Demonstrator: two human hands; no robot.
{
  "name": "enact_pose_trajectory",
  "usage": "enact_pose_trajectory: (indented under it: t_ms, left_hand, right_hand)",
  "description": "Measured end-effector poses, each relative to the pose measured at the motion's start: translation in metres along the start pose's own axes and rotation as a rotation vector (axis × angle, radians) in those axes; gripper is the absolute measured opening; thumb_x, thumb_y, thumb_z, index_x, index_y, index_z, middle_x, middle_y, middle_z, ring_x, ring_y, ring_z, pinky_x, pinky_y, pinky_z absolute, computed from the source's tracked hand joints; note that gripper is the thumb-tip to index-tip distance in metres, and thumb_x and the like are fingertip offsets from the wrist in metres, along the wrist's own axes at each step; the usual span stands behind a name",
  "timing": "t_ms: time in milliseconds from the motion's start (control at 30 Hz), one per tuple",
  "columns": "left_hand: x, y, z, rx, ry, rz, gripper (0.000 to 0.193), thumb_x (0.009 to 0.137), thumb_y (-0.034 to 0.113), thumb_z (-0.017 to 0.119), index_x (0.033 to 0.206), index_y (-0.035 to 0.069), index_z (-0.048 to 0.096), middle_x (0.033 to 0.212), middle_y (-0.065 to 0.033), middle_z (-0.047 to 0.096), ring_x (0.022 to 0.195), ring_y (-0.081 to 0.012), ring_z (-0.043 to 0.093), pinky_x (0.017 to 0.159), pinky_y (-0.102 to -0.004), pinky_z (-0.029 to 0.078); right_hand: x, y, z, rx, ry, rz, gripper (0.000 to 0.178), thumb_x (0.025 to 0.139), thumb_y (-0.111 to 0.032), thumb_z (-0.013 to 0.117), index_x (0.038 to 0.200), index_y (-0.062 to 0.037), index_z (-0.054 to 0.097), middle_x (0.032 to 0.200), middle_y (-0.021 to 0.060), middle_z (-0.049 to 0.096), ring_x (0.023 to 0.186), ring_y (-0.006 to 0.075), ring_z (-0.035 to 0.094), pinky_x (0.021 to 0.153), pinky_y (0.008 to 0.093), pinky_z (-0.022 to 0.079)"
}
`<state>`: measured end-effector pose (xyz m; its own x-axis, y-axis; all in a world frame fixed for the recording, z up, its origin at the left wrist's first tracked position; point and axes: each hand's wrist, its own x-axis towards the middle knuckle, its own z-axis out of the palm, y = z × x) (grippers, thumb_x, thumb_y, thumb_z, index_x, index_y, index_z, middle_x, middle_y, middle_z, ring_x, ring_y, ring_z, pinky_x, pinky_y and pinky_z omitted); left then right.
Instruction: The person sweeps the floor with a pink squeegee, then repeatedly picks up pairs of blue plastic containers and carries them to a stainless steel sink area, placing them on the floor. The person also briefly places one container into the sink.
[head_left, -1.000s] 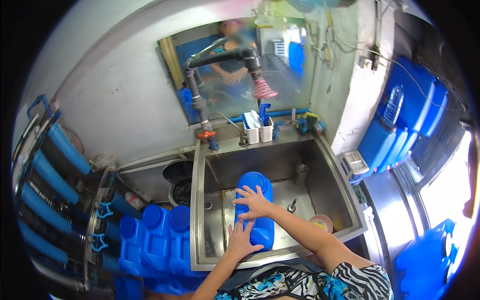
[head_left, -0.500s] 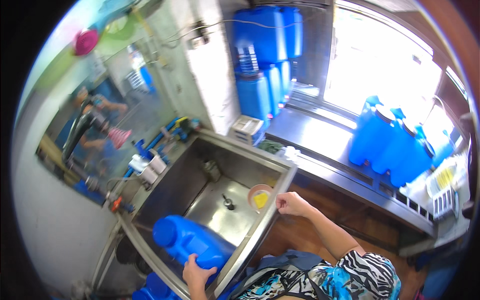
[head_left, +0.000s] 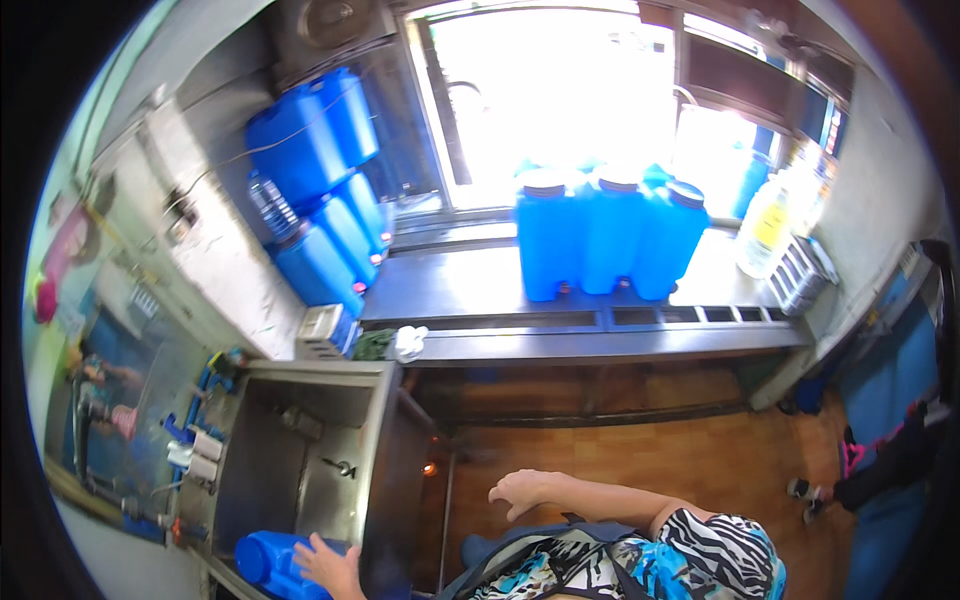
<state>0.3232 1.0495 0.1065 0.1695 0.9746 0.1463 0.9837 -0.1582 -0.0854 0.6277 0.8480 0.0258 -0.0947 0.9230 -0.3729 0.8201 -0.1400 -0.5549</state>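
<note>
My left hand [head_left: 328, 566] has its fingers spread over the side of a blue plastic jerrycan [head_left: 262, 558] with a round blue cap. The jerrycan lies tilted in the near end of a steel sink [head_left: 382, 415]; its lower part is cut off by my hand and the rim. My right hand [head_left: 518, 492] hangs in the air over the floor, right of the sink, fingers loosely bent and nothing seen in it. A small dark fitting [head_left: 342, 467] and a bottle-like object [head_left: 300, 422] are inside the sink.
Three upright blue jerrycans [head_left: 608, 240] stand on a steel counter [head_left: 440, 285] ahead. More blue jerrycans [head_left: 295, 145] are stacked at its left. White cloth [head_left: 410, 342] lies by the sink corner. A person's dark-trousered leg [head_left: 880, 478] shows at far right.
The view has swung right, toward the counter and window. My left hand's fingers have spread on the jerrycan. My right hand has loosened from a fist. The bowl in the sink no longer shows.
</note>
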Motion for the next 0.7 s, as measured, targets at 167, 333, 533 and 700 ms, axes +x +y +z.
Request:
enact_pose_trajectory:
  t_ms: [167, 333, 533, 700]
  left_hand:
    - [-0.051, 0.152, -0.009, -0.332, -0.464, 0.769, 0.083, 0.062, 0.036, 0.084, 0.131, 0.007, 0.047, 0.125, -0.0154, 0.056, 0.115, -0.0326, 0.054, 0.096, -0.0408, 0.044]
    - [-0.146, 0.292, -0.010, -0.160, -0.621, 1.314, 0.082, 0.068, 0.047, 0.078, 0.133, 0.008, 0.045, 0.120, -0.0185, 0.060, 0.110, -0.0341, 0.058, 0.092, -0.0417, 0.047]
    - [-0.238, 0.408, -0.037, 0.008, -0.722, 1.698, 0.082, 0.069, 0.052, 0.074, 0.131, 0.008, 0.045, 0.104, -0.0211, 0.065, 0.100, -0.0384, 0.061, 0.084, -0.0438, 0.049]
    - [-0.302, 0.483, -0.039, 0.305, -0.773, 1.848, 0.082, 0.072, 0.051, 0.074, 0.136, 0.009, 0.044, 0.092, -0.0164, 0.069, 0.093, -0.0290, 0.066, 0.083, -0.0393, 0.050]
  right_hand:
    - [-0.145, 0.090, 0.053, 0.088, 0.056, 0.421, 0.054, 0.070, -0.035, 0.072, 0.117, -0.0123, 0.060, 0.109, 0.0126, 0.065, 0.104, 0.0328, 0.060, 0.089, 0.0511, 0.045]
    - [-0.303, 0.118, 0.114, 0.339, 0.133, 0.801, 0.063, 0.067, -0.045, 0.075, 0.121, -0.0157, 0.060, 0.118, 0.0095, 0.063, 0.114, 0.0307, 0.056, 0.098, 0.0628, 0.031]
    - [-0.434, 0.120, 0.174, 1.161, 0.800, 0.505, 0.065, 0.076, -0.045, 0.072, 0.128, -0.0088, 0.055, 0.129, 0.0121, 0.056, 0.123, 0.0238, 0.050, 0.104, 0.0478, 0.036]
    - [-0.442, 0.128, 0.237, 2.084, 1.425, 0.557, 0.045, 0.087, -0.041, 0.060, 0.116, -0.0071, 0.061, 0.105, 0.0135, 0.067, 0.061, 0.0222, 0.065, 0.072, 0.0387, 0.055]
